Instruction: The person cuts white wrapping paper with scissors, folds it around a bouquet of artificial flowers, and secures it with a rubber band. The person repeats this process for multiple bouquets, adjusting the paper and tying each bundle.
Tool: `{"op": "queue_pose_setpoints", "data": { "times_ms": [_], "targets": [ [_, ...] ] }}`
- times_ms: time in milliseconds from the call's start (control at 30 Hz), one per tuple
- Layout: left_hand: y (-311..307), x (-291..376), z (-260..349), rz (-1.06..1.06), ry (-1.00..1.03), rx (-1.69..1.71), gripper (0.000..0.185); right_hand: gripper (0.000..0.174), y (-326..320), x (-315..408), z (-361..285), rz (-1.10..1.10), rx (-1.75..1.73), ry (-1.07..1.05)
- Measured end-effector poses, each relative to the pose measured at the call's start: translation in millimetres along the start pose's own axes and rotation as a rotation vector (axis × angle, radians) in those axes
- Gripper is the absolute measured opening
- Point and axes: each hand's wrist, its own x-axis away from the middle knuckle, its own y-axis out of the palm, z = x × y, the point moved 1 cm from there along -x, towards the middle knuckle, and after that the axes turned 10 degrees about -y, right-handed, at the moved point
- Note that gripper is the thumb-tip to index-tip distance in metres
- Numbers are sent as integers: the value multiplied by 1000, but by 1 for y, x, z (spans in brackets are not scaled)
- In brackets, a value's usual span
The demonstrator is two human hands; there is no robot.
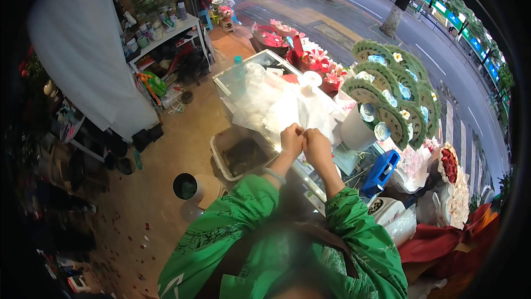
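My left hand and my right hand meet fingertip to fingertip over the near edge of a glass-topped counter. Both pinch at thin, white translucent wrapping sheeting, which spreads over the counter beyond them; glare washes out its outline. The exact hold of each hand is partly hidden by the curled fingers. A white roll lies at the counter's far side. To the right of my right hand stands a white bucket with green fan-shaped decorations and pale blue artificial flowers.
A blue plastic holder is at the counter's right end. Below the counter, a plastic tub and a cylindrical bin stand on the floor. Flower bouquets line the far side; more are at right. Shelves stand at upper left.
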Motion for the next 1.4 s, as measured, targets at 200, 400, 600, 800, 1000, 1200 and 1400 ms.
{"op": "queue_pose_setpoints", "data": {
  "times_ms": [200, 400, 600, 800, 1000, 1200, 1400],
  "targets": [
    [-4, 13, 12, -434, -558, 854, 9, 10, -21, 16, 34, 186, -132, -24],
    [10, 12, 20, -461, -717, 1185, 9, 6, -40, 15, 27, 163, 63, -200],
    [26, 5, 24, -408, -714, 1251, 9, 6, -44, 17, 1, 163, 153, -158],
    [20, 10, 28, -440, -715, 1250, 11, 8, -51, 35, -6, 217, 24, -199],
    [-42, 55, 111, -992, -350, 784, 13, 14, -92, 70, 17, 178, -1332, 312],
    [-86, 77, 149, -1033, 551, 11, 15, 16, -139, 63, 3, -249, -1411, 319],
    [-87, 72, 125, -1008, 645, -248, 13, 14, -144, 46, -3, -388, -690, -201]
  ]
}}
